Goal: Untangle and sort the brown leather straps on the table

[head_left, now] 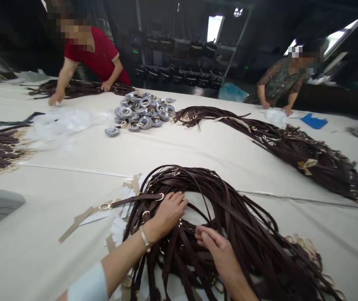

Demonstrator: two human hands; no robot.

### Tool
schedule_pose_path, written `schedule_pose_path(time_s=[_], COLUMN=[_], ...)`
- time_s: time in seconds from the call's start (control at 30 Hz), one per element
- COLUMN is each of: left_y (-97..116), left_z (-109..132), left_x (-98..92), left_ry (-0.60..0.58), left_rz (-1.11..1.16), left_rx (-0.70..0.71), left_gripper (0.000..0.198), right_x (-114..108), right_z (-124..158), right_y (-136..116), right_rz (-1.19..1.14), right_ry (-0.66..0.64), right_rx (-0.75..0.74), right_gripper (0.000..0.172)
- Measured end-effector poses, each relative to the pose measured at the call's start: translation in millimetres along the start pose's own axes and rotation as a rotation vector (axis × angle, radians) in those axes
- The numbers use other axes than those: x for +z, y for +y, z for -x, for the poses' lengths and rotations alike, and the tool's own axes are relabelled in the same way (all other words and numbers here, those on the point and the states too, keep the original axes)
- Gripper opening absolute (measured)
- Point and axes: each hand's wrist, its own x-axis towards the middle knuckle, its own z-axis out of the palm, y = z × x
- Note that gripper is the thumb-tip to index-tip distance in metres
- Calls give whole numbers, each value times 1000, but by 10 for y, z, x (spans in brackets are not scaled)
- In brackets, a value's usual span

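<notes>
A large looped bundle of dark brown straps (241, 217) with gold-coloured metal clasps lies in front of me on the table. My left hand (169, 211) rests palm down on the bundle's left side, fingers stretched out. Beside its knuckles, a single strap (135, 198) with a gold ring at each visible end points left. My right hand (215, 246) is at the inner edge of the loop, thumb and fingers closed around what looks like a strap; the fingertips partly hide it. Strips of white and tan paper (118, 228) show under the bundle's left side.
Coiled grey straps (144, 110) are heaped on the white table (81, 234). Long brown strap bundles (292, 152) stretch along the right, with more straps (0, 150) at left. A co-worker in red (103, 58) handles straps; another person (279, 79) handles clear plastic (274, 117).
</notes>
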Motion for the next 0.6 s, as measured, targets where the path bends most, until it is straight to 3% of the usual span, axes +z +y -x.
schedule_pose_path(time_s=[0.1, 0.23, 0.37, 0.47, 0.53, 0.6], left_y=[153, 156, 121, 51, -40, -146], left_z=[-360, -584, -644, -732, -897, -1162], left_x=[97, 136, 102, -3, -121, -238], left_ry=[-93, -90, -52, -36, 52, 167], left_rz=[-12, 35, 69, 79, 94, 143], left_rx=[-35, -78, -38, 124, 218, 178], left_gripper=[22, 16, 11, 11, 20, 30], right_x=[295, 296, 218, 189, 157, 103], right_z=[-250, -503, -872, -1197, -1347, -1407], right_y=[32, 82, 69, 34, 37, 92], right_rz=[-439, -759, -933, -950, -957, -942], right_ry=[19, 25, 22, 45, 66, 53], right_rx=[224, 370, 370, 287, 229, 215], right_gripper=[68, 59, 59, 48, 45, 51])
